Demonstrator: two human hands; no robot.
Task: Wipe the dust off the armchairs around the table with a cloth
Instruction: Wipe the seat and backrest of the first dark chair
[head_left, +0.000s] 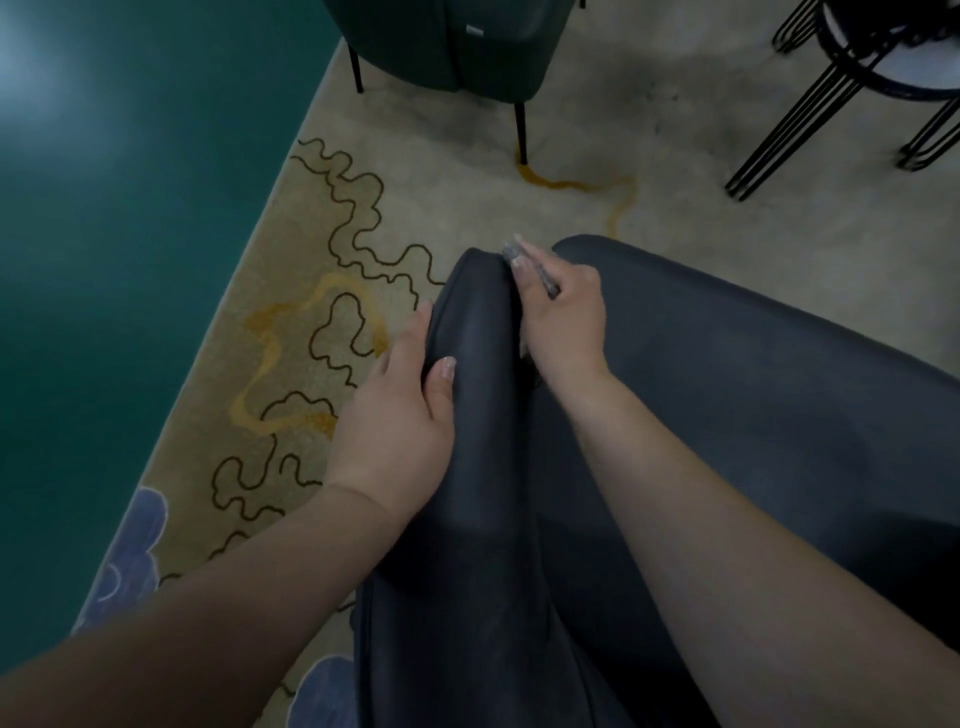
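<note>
On the near armchair (727, 405), dark grey, we note both hands at its arm rest (478, 332): left hand (400, 415) grips the outer side, thumb curled over the top; right hand (563, 317) pinches a grey cloth (535, 270), mostly hidden, pressed into the crease between arm rest and seat. Beyond the armchair, on a patterned rug (322, 291), stand a green armchair (457, 47) and a wire-legged table (857, 78).
</note>
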